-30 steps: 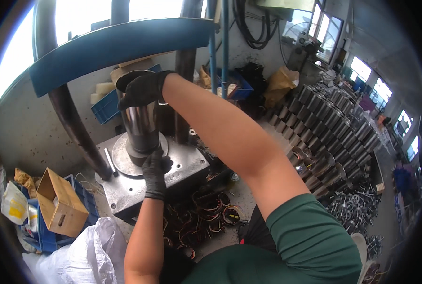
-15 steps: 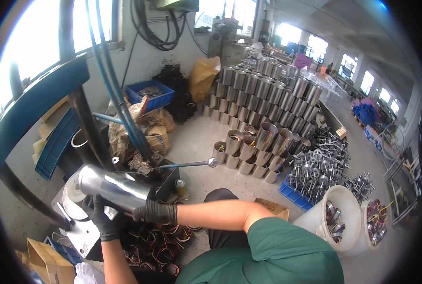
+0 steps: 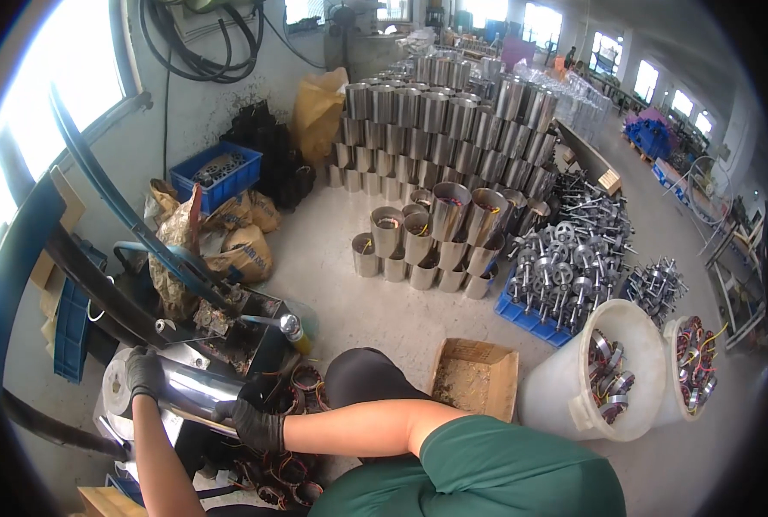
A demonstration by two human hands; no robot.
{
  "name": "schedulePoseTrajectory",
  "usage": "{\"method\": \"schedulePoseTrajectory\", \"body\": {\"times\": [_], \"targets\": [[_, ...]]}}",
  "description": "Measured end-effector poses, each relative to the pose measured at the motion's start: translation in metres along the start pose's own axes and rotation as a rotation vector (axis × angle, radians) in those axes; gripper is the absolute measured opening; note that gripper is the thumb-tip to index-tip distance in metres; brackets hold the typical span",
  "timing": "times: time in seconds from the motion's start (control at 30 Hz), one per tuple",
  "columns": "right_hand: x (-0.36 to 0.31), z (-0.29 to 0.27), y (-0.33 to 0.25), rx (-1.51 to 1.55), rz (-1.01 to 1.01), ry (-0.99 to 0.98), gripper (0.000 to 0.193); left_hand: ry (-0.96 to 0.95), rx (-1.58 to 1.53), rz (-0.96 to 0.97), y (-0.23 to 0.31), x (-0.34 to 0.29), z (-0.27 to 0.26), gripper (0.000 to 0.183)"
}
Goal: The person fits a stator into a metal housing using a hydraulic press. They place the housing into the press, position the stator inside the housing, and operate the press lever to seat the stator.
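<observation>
A shiny metal cylinder (image 3: 196, 388) lies tilted over the press's metal base at the lower left. Its left end is under my left hand (image 3: 145, 376), in a black glove, with the fingers closed over it. At the opposite end my right hand (image 3: 257, 426), gloved too, grips the lower rim. A pale round disc (image 3: 117, 388) on the press base sits just left of my left hand. Below the cylinder, several wire-wound stator rings (image 3: 293, 470) lie in a dark heap, partly covered by my right forearm.
Stacked metal cylinders (image 3: 440, 129) fill the floor ahead; the nearest hold wires. A blue press lever (image 3: 173, 258) rises at left. Rotors (image 3: 565, 267) are piled on a blue tray at right. White buckets (image 3: 556, 392) and a cardboard box (image 3: 478, 379) stand near my knee.
The cylinder has come down lower, nearer the press base. My left hand has shifted from its underside to its left end. The lever has swung down and left, and the view has turned.
</observation>
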State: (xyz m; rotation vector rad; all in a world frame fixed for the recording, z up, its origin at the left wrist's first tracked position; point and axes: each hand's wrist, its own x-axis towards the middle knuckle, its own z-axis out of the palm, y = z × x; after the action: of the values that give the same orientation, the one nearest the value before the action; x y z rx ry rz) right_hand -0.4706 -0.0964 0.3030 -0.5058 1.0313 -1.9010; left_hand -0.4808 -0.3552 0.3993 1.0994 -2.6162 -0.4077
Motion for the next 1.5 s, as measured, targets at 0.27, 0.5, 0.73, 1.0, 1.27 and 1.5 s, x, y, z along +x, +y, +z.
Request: {"method": "schedulePoseTrajectory", "body": {"times": [0.27,0.5,0.73,1.0,1.27,1.5], "targets": [[0.025,-0.018,0.003,-0.138,-0.227,0.169,0.016,0.008,0.031,-0.107,0.051,0.009,-0.007,0.046],[-0.014,-0.003,-0.016,-0.362,-0.458,0.171,0.016,0.005,0.246,-0.042,0.031,0.023,-0.008,0.04],[-0.031,-0.019,-0.042,0.395,0.245,-0.259,0.032,-0.092,0.104,-0.323,0.051,0.022,-0.01,0.039],[-0.014,-0.061,0.018,-0.171,0.242,-0.308,0.047,0.33,-0.358,-0.269,0.021,-0.014,-0.013,0.042],[-0.022,-0.071,-0.011,-0.591,-0.31,-0.207,0.029,0.463,-1.327,-0.045,-0.031,-0.078,0.042,0.03],[-0.05,-0.01,-0.102,0.466,0.206,-0.126,0.079,0.451,-1.354,0.236,0.019,-0.12,-0.041,0.051]]}}
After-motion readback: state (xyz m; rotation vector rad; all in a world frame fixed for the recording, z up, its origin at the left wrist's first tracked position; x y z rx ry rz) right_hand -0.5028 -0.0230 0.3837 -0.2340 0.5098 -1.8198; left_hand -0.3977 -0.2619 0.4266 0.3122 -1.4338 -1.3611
